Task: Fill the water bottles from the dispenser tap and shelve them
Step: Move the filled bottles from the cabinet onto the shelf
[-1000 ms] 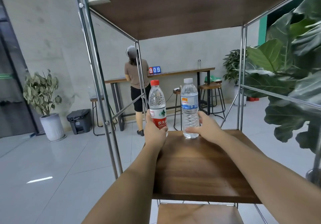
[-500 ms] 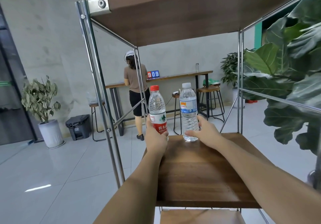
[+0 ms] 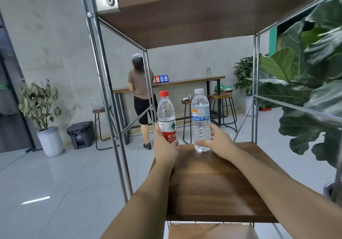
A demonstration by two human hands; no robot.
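Red-capped bottle sits in left grip; white-capped bottle in right grip.

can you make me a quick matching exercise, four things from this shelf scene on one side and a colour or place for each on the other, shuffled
Things:
1. bottle in the left hand
2. bottle at the right hand
3. trash bin
4. pale-potted plant

Colour or place:
A. white cap, blue label
B. dark, on the floor by the wall
C. red cap, red label
D. far left, beside the trash bin

Pairs: 1-C, 2-A, 3-B, 4-D
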